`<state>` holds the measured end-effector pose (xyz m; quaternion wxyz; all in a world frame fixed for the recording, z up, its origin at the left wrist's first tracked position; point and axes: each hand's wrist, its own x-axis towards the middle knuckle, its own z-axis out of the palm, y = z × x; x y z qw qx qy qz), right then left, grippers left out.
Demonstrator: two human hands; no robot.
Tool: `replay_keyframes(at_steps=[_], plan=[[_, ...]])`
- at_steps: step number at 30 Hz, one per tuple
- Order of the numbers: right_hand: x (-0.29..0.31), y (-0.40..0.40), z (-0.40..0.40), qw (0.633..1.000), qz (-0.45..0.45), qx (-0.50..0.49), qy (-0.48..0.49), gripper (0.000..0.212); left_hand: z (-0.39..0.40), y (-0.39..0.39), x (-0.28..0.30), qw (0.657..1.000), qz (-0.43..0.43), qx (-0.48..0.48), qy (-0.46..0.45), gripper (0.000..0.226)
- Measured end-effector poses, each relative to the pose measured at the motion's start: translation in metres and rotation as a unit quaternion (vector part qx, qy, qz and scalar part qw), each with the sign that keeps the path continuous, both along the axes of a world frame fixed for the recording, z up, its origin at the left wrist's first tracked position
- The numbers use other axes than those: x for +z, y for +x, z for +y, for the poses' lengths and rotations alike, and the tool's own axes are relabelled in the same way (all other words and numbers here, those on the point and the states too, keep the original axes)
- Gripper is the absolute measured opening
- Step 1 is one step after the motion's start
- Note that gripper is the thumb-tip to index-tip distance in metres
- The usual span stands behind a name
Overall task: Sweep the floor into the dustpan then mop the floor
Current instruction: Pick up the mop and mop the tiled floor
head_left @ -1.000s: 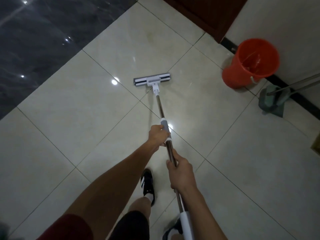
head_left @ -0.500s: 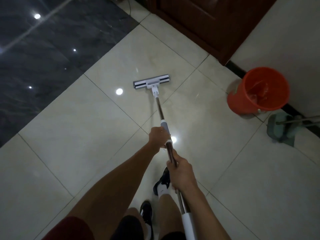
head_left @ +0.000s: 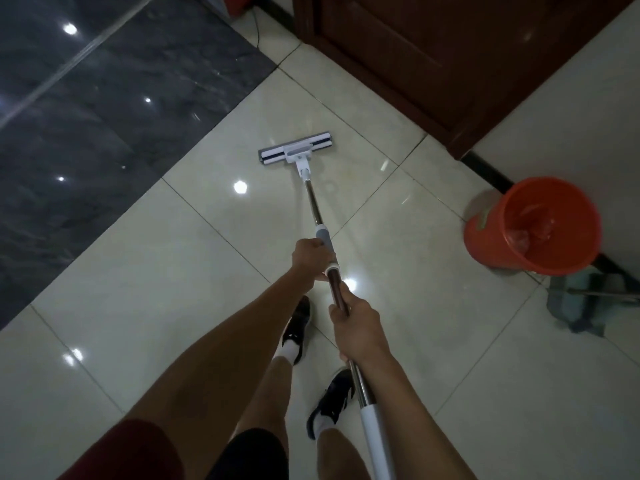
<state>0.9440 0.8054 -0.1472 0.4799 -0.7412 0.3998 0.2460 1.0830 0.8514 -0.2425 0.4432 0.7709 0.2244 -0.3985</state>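
A flat mop with a white and grey head [head_left: 295, 153] lies on the cream floor tiles [head_left: 194, 278] ahead of me, its metal handle [head_left: 312, 206] running back toward my body. My left hand [head_left: 309, 255] grips the handle at the grey sleeve. My right hand [head_left: 355, 331] grips the handle lower down, nearer to me. A green dustpan [head_left: 576, 301] with a long handle rests on the floor at the right, beside the wall.
An orange bucket [head_left: 526, 226] stands at the right by the white wall. A dark wooden door [head_left: 433, 46] is ahead on the right. Dark glossy tiles [head_left: 104, 109] cover the floor to the left. My feet in black shoes [head_left: 298, 327] stand below the handle.
The mop head has moved forward toward the door, and I have stepped ahead with it. The bucket and dustpan have shifted lower and to the right in view.
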Motion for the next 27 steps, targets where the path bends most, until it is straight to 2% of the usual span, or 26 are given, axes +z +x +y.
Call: replay_keyframes(at_steps=[6,10,15,20,22,24,27], plan=[[-0.019,0.116,-0.021,0.999,0.010,-0.037,0.015,0.049,-0.024,0.121,-0.018,1.000,0.011,0.003,0.001,0.014],[-0.039,0.194,-0.033,0.998,0.009,-0.062,0.020,0.049,-0.038,0.198,-0.023,0.999,0.003,-0.025,-0.030,0.042],[-0.056,0.267,-0.049,0.998,-0.007,-0.063,0.025,0.047,-0.055,0.270,-0.031,0.997,-0.024,-0.060,-0.030,0.036],[-0.058,0.274,-0.057,0.995,0.002,-0.084,0.052,0.048,-0.067,0.283,-0.029,0.993,-0.023,-0.118,0.014,0.026],[-0.052,0.263,-0.058,0.988,0.008,-0.123,0.097,0.048,-0.070,0.274,-0.024,0.994,0.000,-0.106,0.018,0.021],[-0.044,0.252,-0.058,0.978,0.009,-0.158,0.136,0.050,-0.070,0.263,-0.019,0.996,0.010,-0.091,0.014,0.022],[-0.033,0.228,-0.055,0.974,0.005,-0.170,0.147,0.051,-0.067,0.238,-0.013,0.993,0.007,-0.120,0.017,0.023]])
